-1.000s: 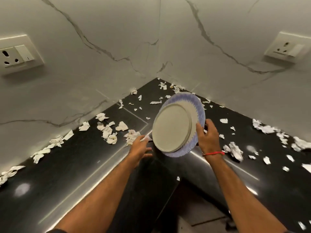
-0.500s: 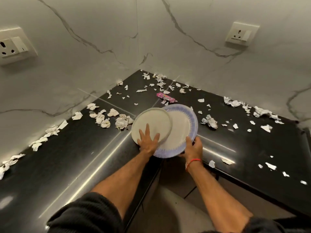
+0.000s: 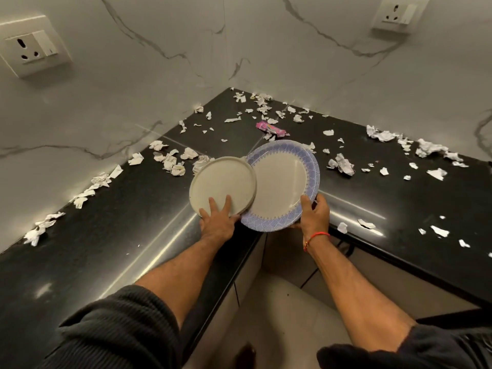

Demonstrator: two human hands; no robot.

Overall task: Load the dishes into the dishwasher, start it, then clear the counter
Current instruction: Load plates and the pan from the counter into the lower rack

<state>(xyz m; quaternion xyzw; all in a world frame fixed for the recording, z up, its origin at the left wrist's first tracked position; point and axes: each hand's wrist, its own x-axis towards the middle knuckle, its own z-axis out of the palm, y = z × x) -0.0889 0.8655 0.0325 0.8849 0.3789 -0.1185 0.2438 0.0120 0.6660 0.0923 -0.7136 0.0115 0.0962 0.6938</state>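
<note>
A plain grey plate (image 3: 222, 182) lies partly over a white plate with a blue patterned rim (image 3: 282, 185), both above the inner corner of the black counter (image 3: 119, 235). My left hand (image 3: 217, 219) holds the grey plate at its near edge, fingers spread on top. The near right rim of the blue-rimmed plate is gripped by my right hand (image 3: 314, 214), thumb on top and fingers underneath. A second blue rim shows just under that plate.
Torn white paper scraps (image 3: 170, 161) litter the L-shaped counter on both wings. A pink wrapper (image 3: 271, 129) lies near the back corner. Wall sockets (image 3: 34, 46) sit on the marble walls. Cabinet fronts and pale floor (image 3: 279, 315) lie below.
The plates were tipped up on edge a second ago and now lie nearly flat. The grey plate has slid left off the blue-rimmed one under my left hand. The view has pulled back.
</note>
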